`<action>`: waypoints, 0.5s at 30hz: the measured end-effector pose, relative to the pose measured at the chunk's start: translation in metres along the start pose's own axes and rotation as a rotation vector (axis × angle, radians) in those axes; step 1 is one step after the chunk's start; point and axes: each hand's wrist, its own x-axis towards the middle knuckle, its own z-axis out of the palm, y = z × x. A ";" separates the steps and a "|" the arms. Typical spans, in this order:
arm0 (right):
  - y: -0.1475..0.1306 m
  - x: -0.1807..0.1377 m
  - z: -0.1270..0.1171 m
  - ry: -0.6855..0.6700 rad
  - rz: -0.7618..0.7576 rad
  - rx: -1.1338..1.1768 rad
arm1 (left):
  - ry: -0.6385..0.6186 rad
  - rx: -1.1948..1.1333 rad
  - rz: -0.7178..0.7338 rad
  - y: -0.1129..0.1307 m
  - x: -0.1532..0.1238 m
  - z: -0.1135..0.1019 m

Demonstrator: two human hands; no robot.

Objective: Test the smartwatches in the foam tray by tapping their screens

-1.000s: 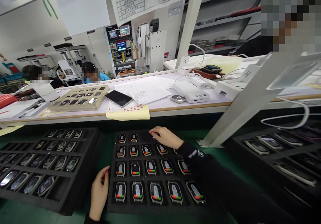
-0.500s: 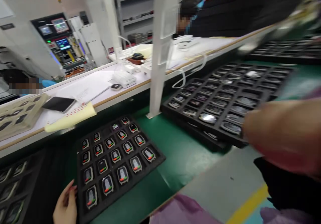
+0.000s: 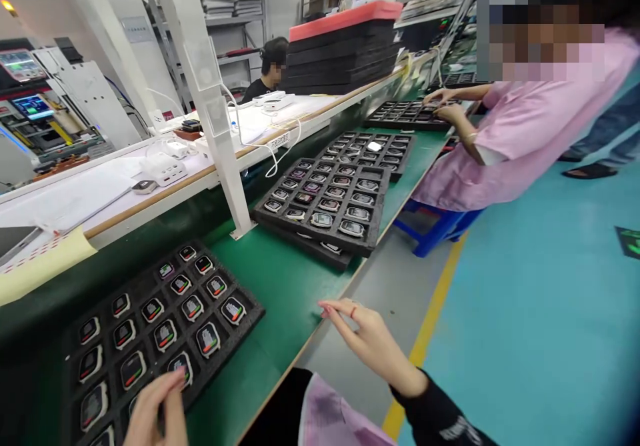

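Observation:
My left hand [image 3: 157, 409] is over the front of a black foam tray [image 3: 253, 313] of smartwatches. Its bent fingers and thumb come together at the lower end of one smartwatch [image 3: 179, 365]; anything between the tips is hidden. Most watches in this tray have lit screens with red and green at the bottom. My right hand [image 3: 367, 339] is just off the table's front edge, thumb and fingertips drawn together, with nothing visible between them.
A second tray of watches [image 3: 373, 236] lies over another beyond a white post [image 3: 235, 206]. Farther along, a co-worker in pink [image 3: 540, 133] sits with both hands at another tray [image 3: 373, 123]. A shelf [image 3: 200, 173] with chargers and papers runs behind the green table [image 3: 280, 299].
The view has swung to the right. My left hand has gone from beside the tray's left edge to over its front. My right hand, blurred before, now shows beside the table edge.

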 end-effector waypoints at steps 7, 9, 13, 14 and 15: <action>0.031 -0.023 0.075 0.466 0.016 -0.056 | -0.489 -0.178 0.179 -0.001 -0.067 0.047; 0.034 -0.025 0.080 0.497 -0.008 -0.040 | -0.526 -0.193 0.221 -0.002 -0.074 0.051; 0.041 -0.027 0.079 0.474 -0.043 0.004 | -0.521 -0.175 0.160 -0.001 -0.072 0.052; 0.042 -0.028 0.079 0.469 -0.045 0.012 | -0.513 -0.165 0.147 0.000 -0.071 0.052; 0.043 -0.029 0.079 0.467 -0.041 0.018 | -0.508 -0.155 0.142 0.000 -0.070 0.052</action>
